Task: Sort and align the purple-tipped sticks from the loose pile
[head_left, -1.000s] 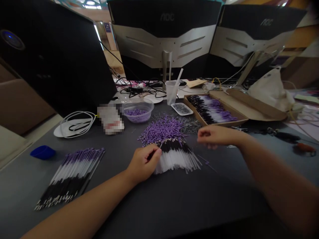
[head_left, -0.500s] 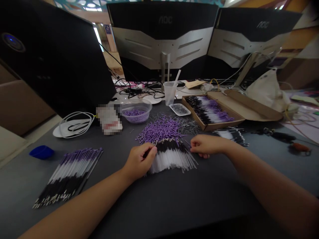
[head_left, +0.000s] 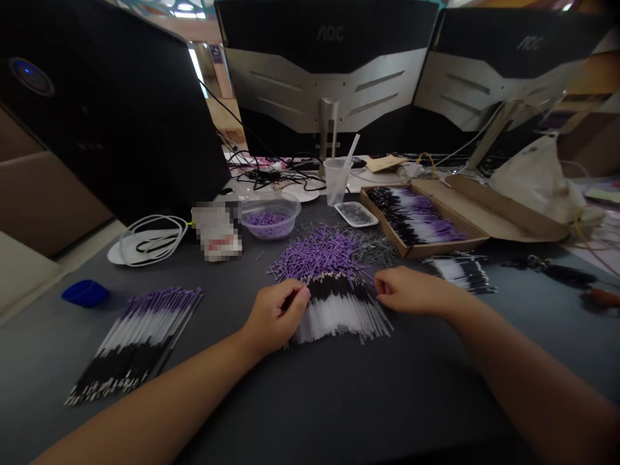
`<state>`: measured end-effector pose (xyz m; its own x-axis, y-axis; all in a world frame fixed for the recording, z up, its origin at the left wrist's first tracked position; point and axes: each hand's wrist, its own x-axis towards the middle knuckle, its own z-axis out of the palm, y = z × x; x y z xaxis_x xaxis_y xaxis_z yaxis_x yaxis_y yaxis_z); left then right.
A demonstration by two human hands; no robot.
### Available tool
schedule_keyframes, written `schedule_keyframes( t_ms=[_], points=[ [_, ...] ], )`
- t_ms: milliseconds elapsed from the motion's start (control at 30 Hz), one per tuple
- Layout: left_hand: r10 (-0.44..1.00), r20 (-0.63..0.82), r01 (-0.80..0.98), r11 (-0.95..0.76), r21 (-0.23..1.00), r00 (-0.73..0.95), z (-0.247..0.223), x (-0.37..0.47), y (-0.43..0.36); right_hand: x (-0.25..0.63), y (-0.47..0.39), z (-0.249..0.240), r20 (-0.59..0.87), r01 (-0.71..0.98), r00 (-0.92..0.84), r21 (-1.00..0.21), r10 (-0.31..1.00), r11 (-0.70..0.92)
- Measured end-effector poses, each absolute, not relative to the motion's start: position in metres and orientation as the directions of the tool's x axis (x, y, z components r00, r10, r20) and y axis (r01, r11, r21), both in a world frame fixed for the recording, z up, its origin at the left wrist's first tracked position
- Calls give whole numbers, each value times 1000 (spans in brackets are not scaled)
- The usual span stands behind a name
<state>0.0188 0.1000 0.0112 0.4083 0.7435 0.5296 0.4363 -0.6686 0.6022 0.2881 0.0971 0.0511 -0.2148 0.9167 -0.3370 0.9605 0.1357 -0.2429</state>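
A fanned row of thin sticks (head_left: pixel 334 316), clear-white at the near end and black with metallic tips at the far end, lies in the middle of the desk. My left hand (head_left: pixel 281 313) is closed at the row's left edge, thumb against the forefinger. Past the row's right edge, my right hand (head_left: pixel 402 289) has its fingers curled in. Whatever either hand may hold is too small or hidden. Just beyond the row is a loose heap of small purple pieces (head_left: pixel 317 252), with thin grey pieces (head_left: pixel 375 248) at its right.
Sticks with purple ends (head_left: pixel 140 336) lie in a row at left, near a blue cup (head_left: pixel 86 294). Behind stand a clear tub (head_left: pixel 271 216), a plastic cup (head_left: pixel 336 184), a small white tray (head_left: pixel 357 214) and an open cardboard box (head_left: pixel 402 248). More sticks (head_left: pixel 460 272) lie right.
The whole view has shifted slightly, so things sit a little further right. My right hand's fingers have curled in more; the left hand keeps its closed pose at the row.
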Motion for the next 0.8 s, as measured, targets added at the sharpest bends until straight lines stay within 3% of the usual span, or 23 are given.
schedule_keyframes(
  t_ms=[200, 333, 500, 633, 700, 800],
  points=[
    [620, 692, 501, -760, 414, 370, 19, 9, 107, 293, 102, 42, -365, 948, -244, -284, 899, 142],
    [579, 630, 526, -796, 300, 517, 28, 1, 105, 300, 101, 43, -363, 936, -270, -318, 892, 154],
    [522, 556, 546, -826, 140, 647, 36, 9, 102, 298, 103, 61, -103, 836, -345, -485, 933, 256],
    [516, 608, 499, -839, 216, 604, 28, 21, 113, 274, 115, 64, -37, 592, -378, -778, 925, 211],
    [530, 638, 450, -840, 304, 558, 22, 22, 117, 257, 122, 56, 2, 388, -294, -914, 956, 121],
    [561, 635, 375, -828, 418, 531, 17, 17, 113, 236, 121, 39, 15, 121, -187, -992, 982, 39]
  ],
)
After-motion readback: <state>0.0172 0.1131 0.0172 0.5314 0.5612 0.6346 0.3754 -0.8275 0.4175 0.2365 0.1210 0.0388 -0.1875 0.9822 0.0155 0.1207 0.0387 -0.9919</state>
